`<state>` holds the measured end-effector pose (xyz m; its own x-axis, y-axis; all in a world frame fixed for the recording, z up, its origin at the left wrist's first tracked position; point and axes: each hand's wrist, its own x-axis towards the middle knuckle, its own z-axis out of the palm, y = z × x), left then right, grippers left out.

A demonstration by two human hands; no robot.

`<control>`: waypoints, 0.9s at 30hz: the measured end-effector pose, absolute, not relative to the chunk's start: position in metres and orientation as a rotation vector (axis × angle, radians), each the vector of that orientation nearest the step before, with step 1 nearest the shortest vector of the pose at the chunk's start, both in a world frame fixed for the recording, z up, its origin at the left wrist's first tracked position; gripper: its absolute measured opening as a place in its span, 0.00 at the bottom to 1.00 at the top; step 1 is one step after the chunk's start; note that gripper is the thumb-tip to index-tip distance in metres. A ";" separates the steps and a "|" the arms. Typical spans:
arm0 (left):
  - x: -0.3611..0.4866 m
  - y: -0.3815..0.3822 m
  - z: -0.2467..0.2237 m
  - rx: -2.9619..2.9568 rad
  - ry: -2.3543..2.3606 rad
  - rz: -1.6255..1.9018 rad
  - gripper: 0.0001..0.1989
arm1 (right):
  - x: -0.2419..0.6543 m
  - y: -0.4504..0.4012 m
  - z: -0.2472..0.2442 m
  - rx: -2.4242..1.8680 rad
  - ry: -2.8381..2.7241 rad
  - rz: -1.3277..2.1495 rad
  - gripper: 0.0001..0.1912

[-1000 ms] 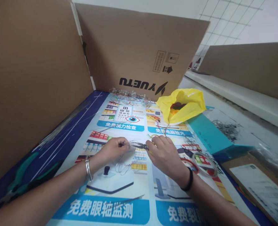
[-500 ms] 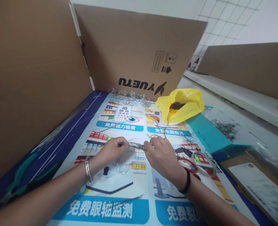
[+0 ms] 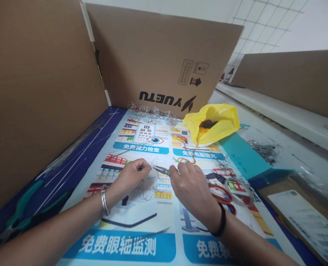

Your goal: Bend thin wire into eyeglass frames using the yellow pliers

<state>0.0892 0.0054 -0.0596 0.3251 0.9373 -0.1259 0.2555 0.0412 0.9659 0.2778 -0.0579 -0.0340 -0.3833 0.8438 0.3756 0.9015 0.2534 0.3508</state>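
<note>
Brown cardboard (image 3: 36,92) towering on the left; a printed panel (image 3: 152,55) right across the back; pale wall (image 3: 324,26) beyond, grid lines (image 3: 266,22) upper right; white ledge (image 3: 277,108) slanting below, evenly lit.

At the grip, the pliers (image 3: 162,170) look like smooth metal, the wire strands (image 3: 147,194) fine and metallic. Beneath lies a smooth printed sheet (image 3: 165,212); beyond, matt cardboard (image 3: 164,55); beyond to the right, a crinkled yellow bag (image 3: 225,127); leftward, a glossy metal bangle (image 3: 105,201).
</note>
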 end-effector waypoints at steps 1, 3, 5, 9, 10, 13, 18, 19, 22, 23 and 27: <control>0.089 0.006 -0.060 1.457 1.146 0.758 0.08 | 0.279 -0.058 -0.034 -1.664 -2.402 -0.795 0.06; 0.089 0.007 -0.062 1.443 1.138 0.746 0.09 | 0.281 -0.056 -0.035 -1.633 -2.407 -0.801 0.06; 0.089 0.009 -0.063 1.438 1.145 0.727 0.09 | 0.284 -0.055 -0.035 -1.596 -2.413 -0.802 0.07; 0.088 0.010 -0.060 1.427 1.147 0.718 0.09 | 0.290 -0.052 -0.035 -1.527 -2.423 -0.798 0.07; 0.088 0.010 -0.059 1.426 1.135 0.722 0.09 | 0.291 -0.051 -0.036 -1.510 -2.426 -0.800 0.07; 0.088 0.011 -0.055 1.422 1.115 0.712 0.08 | 0.294 -0.048 -0.037 -1.470 -2.447 -0.798 0.07; 0.089 0.011 -0.055 1.446 1.134 0.644 0.08 | 0.296 -0.046 -0.042 -1.431 -2.461 -0.802 0.06; 0.089 0.011 -0.055 1.452 1.130 0.637 0.09 | 0.296 -0.046 -0.042 -1.420 -2.459 -0.808 0.06; 0.089 0.010 -0.056 1.455 1.137 0.629 0.09 | 0.297 -0.046 -0.041 -1.405 -2.440 -0.818 0.07; 0.089 0.010 -0.056 1.452 1.143 0.637 0.09 | 0.297 -0.047 -0.040 -1.409 -2.431 -0.818 0.07; 0.089 0.011 -0.056 1.436 1.158 0.674 0.10 | 0.293 -0.048 -0.038 -1.428 -2.433 -0.773 0.07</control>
